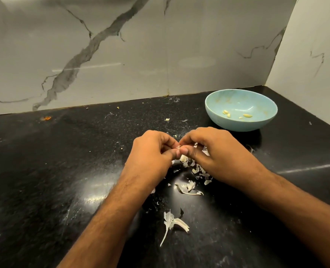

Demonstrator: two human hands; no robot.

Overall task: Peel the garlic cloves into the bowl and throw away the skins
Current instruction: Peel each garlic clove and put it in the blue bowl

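**Worktop inspection: garlic peeling at a corner counter**

Where the black speckled counter [44, 171] meets the wall, a grey-veined marble backsplash [121, 55] runs across the far side and turns along the right, forming a corner at far right. The counter is glossy, reflects an overhead light near its centre, and carries pale specks and smears over much of its surface. A small orange stain [46, 118] lies far left, close to the wall.

A pale blue bowl [218, 105] stands at far right near the corner. Inside it lie a few peeled garlic cloves [247, 115], yellowish, gathered on the bowl's floor; faint residue marks its inner wall.

The left hand [152, 151] and the right hand [208, 149] meet at mid-counter, just near and left of the bowl. Both have their fingers curled inward, thumbs tip to tip, pinching a garlic clove [178, 147] between them; only a small pale edge of it shows, so how much skin is on it cannot be told. Both forearms are bare.

Loose garlic skins [191, 185] are scattered on the counter directly beneath and just near of the hands. A larger papery piece with a stem [172, 222] lies nearer still, well apart from the bowl.
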